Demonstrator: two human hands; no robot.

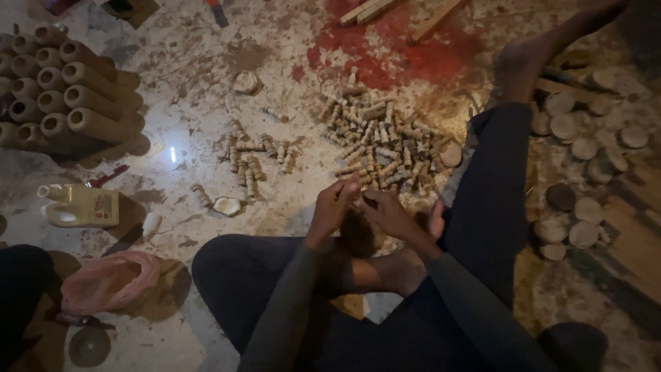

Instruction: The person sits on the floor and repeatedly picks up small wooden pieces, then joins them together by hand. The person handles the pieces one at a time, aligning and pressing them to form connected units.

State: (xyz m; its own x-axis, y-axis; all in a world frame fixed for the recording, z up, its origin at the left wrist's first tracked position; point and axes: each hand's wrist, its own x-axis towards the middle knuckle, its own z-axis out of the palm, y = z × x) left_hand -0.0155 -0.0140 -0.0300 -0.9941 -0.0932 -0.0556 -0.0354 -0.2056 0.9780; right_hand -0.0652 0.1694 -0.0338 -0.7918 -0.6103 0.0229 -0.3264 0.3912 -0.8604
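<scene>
I sit on the floor with my legs folded. My left hand (332, 204) and my right hand (390, 212) meet fingertip to fingertip above my bare foot (391, 270). Both pinch a small wooden peg (357, 195); the dim light hides its exact shape. Just beyond my hands lies a large pile of short turned wooden pegs (385, 141). A smaller group of the same pegs (256, 160) lies in loose rows to the left of it.
Stacked wooden cylinders (65, 89) fill the far left. Below them are a white plastic jug (79, 205) and a pink bag (110, 279). Round wooden discs (585, 207) lie at the right, near my outstretched leg. Red stain (406, 48) and wooden sticks (372, 8) lie further away.
</scene>
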